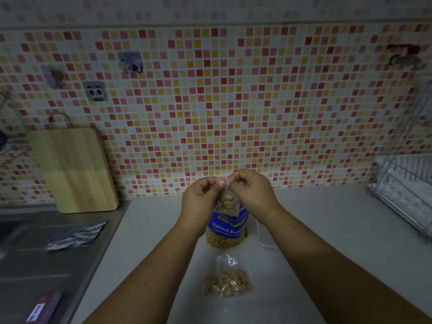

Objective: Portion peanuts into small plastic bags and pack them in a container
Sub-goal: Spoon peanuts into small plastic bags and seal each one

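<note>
A small clear plastic bag (227,203) partly filled with peanuts hangs in the air above the counter. My left hand (201,197) and my right hand (251,190) pinch its top edge from either side, fingers curled. Right below it stands the big blue bag of salted peanuts (226,231), upright. Nearer to me a filled small bag of peanuts (228,280) lies flat on the counter. A clear plastic container (265,237) sits just right of the big bag, partly hidden by my right forearm.
A wooden cutting board (74,169) leans on the tiled wall at the left. On the steel sink drainboard lie a striped cloth (77,235) and a dark box (43,308). A wire dish rack (406,183) stands at the far right.
</note>
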